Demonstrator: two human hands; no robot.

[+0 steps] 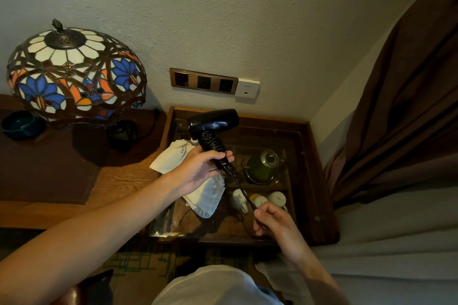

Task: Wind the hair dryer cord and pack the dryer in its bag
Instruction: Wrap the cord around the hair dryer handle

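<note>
Winding the cord is the step going on now. The left hand holds the black hair dryer by the bottom of its handle, fingers curled round it, and lifts it up above the glass-topped table. Many loops of the cord already sit tight round the handle. One short piece of cord is left. It runs down from the handle to the right hand, which pinches it near its end. The plug is hidden inside that hand, I think.

Next, the right hand should carry that last piece up and round the handle, and keep it snug so the loops do not slip off. Then the dryer goes into the white bag, which lies flat just under the left hand, half on the desk and half on the table.

Room is fair but not big. The wall with the sockets is behind the dryer. The coloured lamp stands off to the left, well apart. The brown curtain hangs on the right. The table has a raised wooden rim, and a teapot and cups show under the glass
</note>
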